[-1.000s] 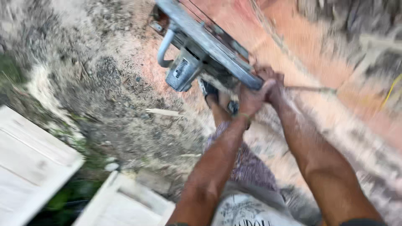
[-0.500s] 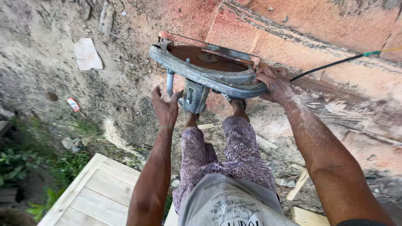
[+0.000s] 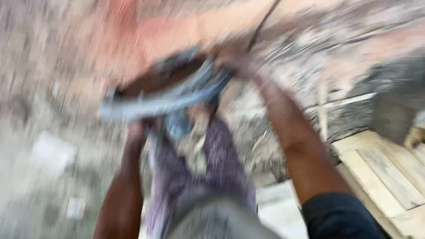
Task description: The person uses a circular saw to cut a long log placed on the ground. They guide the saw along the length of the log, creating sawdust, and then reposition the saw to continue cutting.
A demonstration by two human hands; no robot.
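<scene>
Heavy motion blur across the whole head view; outlines only.

Both hands up at a grey-blue power saw (image 3: 177,95), a flat curved guard with a dark reddish disc on top. The saw hangs in the air in front of the person, above the knees, over rubble-strewn ground (image 3: 53,186).

Right hand (image 3: 234,59) at the saw's upper right edge, seemingly wrapped on it; finger positions too smeared to make out. A dark cord (image 3: 261,26) runs up and away from that hand.

Left hand (image 3: 137,128) just under the saw's lower left side, touching or gripping it; cannot tell how far it is closed.

Person wears purple patterned trousers (image 3: 221,163), a grey shirt and a dark sleeve (image 3: 341,217) on the right arm.

Reddish wall (image 3: 146,35) behind the saw. Pale wooden pallet boards (image 3: 385,172) lie at lower right, well apart from the saw. A small pale scrap (image 3: 75,208) sits on the ground at lower left.
</scene>
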